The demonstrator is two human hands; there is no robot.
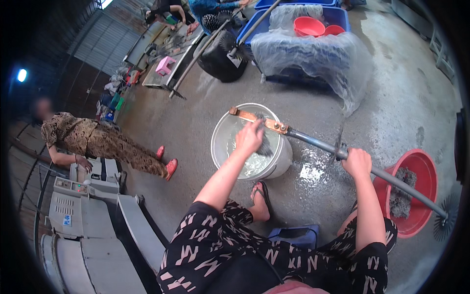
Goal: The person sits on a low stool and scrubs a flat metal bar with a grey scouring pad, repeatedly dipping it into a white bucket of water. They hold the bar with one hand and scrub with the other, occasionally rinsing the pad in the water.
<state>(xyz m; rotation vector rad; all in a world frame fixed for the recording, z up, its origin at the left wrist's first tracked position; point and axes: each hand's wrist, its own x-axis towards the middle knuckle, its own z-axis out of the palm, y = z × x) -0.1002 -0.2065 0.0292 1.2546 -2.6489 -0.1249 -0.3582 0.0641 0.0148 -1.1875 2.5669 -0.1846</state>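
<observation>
A blue label (67,220) with pale characters is showing on the grey machine (98,196) at lower left, and a white label (237,59) is sitting on the black drum (223,66) at upper centre. Pale letter-like marks are covering the wearer's black clothing (205,259).

The long grey pole (316,141) is running from the centre toward the lower right, its copper-coloured bar (245,115) with bolts (280,126) lying over the white bucket (281,164) of water. A dark round brush (444,220) is spreading at its other end.

The right hand (357,162) is closing round the pole. The left hand (249,138) is curling at the bar, by a grey wiry tuft (265,146); how tightly, I cannot tell.

Concrete floor (191,117) is shining wet beside the bucket. Grey tangled fibre (404,188) is lying in the red tub (427,179) at right. A person (88,134) is standing at left; clear plastic (303,56) is draping the blue bin (245,36) at the top.
</observation>
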